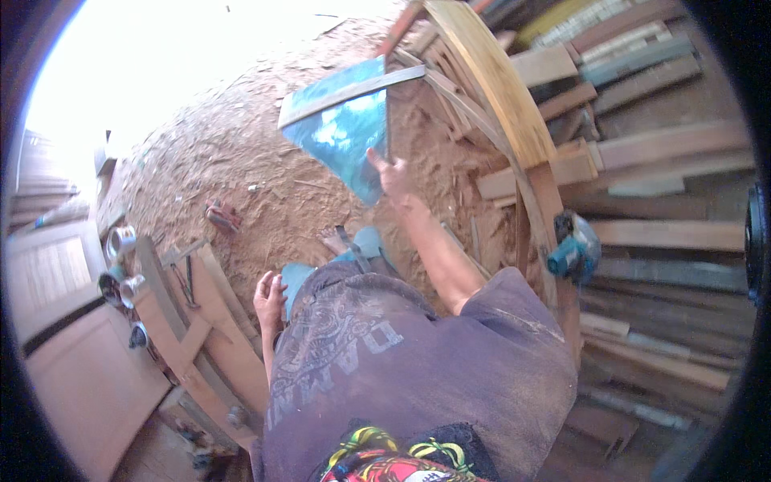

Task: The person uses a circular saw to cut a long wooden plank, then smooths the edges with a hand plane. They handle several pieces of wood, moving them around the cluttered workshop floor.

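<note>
My right hand is stretched out ahead and holds a shiny blue sheet by its right edge. Its index finger lies along the surface, and the rest of the grip is partly hidden. The sheet reflects bright light like glass or a mirror; I cannot tell which. Across its upper part runs a narrow wooden strip, whose right end reaches past the sheet toward a wooden frame. My left hand hangs at my left side, fingers loosely bent, with nothing visible in it.
A wooden bench with tins stands at left, beside door panels. At right, a long board carries a teal power tool, before stacked timber. A reddish object lies on the shavings-covered ground.
</note>
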`<state>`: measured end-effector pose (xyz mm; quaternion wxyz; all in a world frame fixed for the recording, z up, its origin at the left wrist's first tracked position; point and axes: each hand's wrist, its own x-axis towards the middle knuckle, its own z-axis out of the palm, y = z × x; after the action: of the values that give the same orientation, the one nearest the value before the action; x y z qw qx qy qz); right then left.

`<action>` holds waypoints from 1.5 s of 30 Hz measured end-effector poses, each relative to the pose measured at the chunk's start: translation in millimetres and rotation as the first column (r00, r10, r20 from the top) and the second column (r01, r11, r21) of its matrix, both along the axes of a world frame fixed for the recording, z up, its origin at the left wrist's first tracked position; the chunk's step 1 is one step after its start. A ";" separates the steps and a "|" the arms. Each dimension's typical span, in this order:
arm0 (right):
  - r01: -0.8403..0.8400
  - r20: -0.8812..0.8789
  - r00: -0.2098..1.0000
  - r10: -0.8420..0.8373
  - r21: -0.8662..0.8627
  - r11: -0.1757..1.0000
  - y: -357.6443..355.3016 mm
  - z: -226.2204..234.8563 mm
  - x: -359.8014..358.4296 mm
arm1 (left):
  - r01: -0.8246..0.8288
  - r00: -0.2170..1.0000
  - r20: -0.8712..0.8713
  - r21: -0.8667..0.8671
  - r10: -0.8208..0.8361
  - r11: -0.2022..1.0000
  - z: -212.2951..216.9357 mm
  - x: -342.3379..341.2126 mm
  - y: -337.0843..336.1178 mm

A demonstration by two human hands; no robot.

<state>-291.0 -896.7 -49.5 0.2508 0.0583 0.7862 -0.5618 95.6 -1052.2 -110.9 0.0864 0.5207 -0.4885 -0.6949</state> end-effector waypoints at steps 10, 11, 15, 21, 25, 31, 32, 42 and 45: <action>0.451 0.104 0.795 -0.598 -0.760 0.468 121.5 56.1 -34.2 | 0.276 0.960 0.051 -0.004 -0.275 0.961 -15.3 -39.8 -61.7; 0.436 0.109 0.796 -0.595 -0.786 0.439 127.4 49.5 -40.9 | 0.268 0.963 0.030 0.012 -0.269 0.963 -17.2 -40.5 -62.9; 0.597 0.261 0.737 -0.624 -0.684 0.419 148.2 25.7 -64.7 | 0.214 0.975 0.015 0.175 -0.220 0.961 -59.1 -20.6 -59.8; 0.639 0.360 0.742 -0.566 -0.636 0.433 143.3 -12.4 -94.0 | 0.213 0.961 0.145 0.161 -0.237 0.964 -197.5 76.1 -69.2; 0.649 0.370 0.731 -0.573 -0.634 0.420 117.4 -29.6 -160.9 | 0.344 0.897 0.253 0.114 -0.362 0.932 -249.5 64.4 -70.1; 0.689 0.402 0.714 -0.573 -0.547 0.476 100.7 -39.3 -259.8 | 0.136 0.984 0.062 0.364 -0.169 0.921 -210.0 -24.9 -109.9; 0.695 0.415 0.709 -0.569 -0.549 0.465 98.2 -41.8 -276.2 | 0.062 0.997 0.003 0.450 -0.071 0.891 -199.9 -42.9 -120.4; 0.729 0.422 0.683 -0.597 -0.449 0.516 104.9 -70.0 -306.6 | -0.005 0.996 0.084 0.307 -0.022 0.952 -33.0 -247.6 -112.1; 0.685 0.458 0.728 -0.510 -0.482 0.545 76.3 -69.9 -292.6 | 0.194 0.979 0.042 0.111 -0.200 0.975 -90.1 -198.3 -130.4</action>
<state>-583.6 -820.3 -119.4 0.1486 0.3130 0.4442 -0.8262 -102.7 -1182.7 -201.0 -0.0240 0.4918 -0.5021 -0.7109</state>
